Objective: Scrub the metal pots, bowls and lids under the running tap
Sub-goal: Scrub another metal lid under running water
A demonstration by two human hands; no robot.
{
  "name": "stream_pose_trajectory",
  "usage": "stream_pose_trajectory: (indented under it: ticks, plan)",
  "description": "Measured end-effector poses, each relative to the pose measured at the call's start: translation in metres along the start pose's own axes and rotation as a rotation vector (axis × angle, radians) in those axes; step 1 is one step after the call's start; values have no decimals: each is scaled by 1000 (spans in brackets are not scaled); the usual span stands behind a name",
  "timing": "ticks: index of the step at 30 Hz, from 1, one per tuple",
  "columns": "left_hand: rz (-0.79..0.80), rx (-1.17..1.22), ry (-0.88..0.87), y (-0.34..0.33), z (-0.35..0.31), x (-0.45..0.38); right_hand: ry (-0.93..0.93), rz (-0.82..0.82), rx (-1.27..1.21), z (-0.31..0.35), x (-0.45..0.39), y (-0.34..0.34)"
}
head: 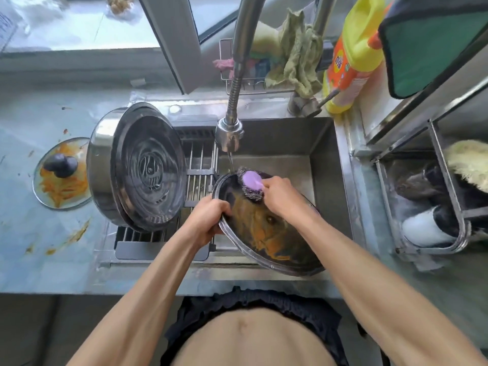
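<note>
mid-scrub: left hand (211, 215) grips lid (266, 233) rim, right hand (277, 194) clamps scrubber (250, 186); next, work down the orange residue.

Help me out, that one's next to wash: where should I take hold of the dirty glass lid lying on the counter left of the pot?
Take the glass lid by its dark knob, coming straight down from above. It lies flat with the knob up, so the knob is the only raised part; the rim hugs the counter, and the glass is smeared with orange residue, probably slippery.
</note>
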State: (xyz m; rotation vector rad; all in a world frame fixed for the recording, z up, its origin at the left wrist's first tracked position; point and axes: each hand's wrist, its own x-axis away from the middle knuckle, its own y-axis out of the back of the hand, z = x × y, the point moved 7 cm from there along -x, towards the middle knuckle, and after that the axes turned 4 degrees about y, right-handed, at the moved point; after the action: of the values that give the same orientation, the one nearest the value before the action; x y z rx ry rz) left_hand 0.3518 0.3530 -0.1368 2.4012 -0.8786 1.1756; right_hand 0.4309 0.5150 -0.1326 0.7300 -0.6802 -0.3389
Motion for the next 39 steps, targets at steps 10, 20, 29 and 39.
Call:
stream_pose_trajectory:
  ticks: [10,20,29,39]
  plan:
    - [-17,18,-51,7,-23,-4,171,20,-31,36,2,0]
    - [10,-8,-87,1,-36,-8,123,-42,51,25,-9,15]
    - [-79,-63,-105,14,-34,3,30,-52,104,4,-11,8]
    - [-197,6,-148,51,-29,12,-3,-72,173,-2,-31,3]
